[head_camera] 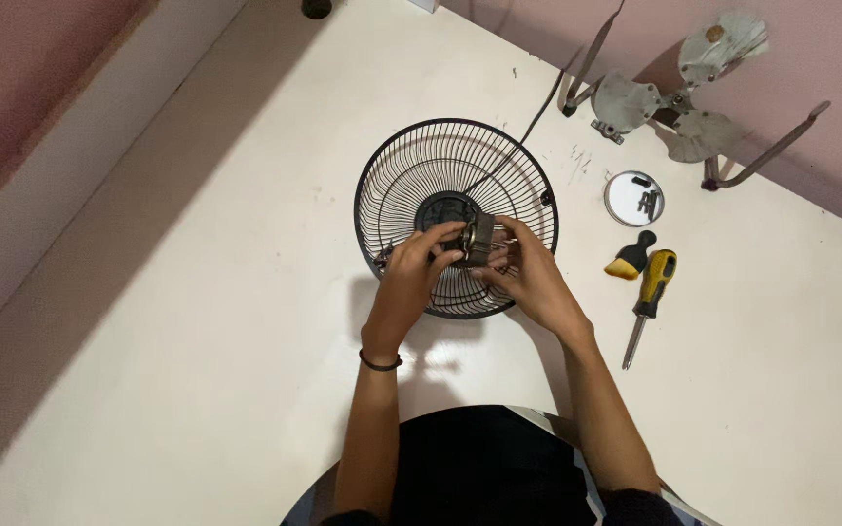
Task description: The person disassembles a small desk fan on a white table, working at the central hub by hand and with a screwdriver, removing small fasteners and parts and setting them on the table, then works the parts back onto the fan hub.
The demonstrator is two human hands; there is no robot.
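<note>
A round black wire fan guard [411, 166] lies on the cream table [197, 370], with a black hub at its centre. Both my hands are over its near half, holding a small dark metal motor [479, 241] between them. My left hand [411, 278] grips the motor's left side with thumb and fingers. My right hand [528, 273] holds its right side, fingers curled under it. A thin black cord runs from the guard toward the far right.
A yellow-and-black screwdriver [650, 292] and a small black-and-yellow brush [631, 258] lie to the right. Behind them are a round white lid with small parts [633, 198] and a grey fan blade [694, 88] by the pink wall.
</note>
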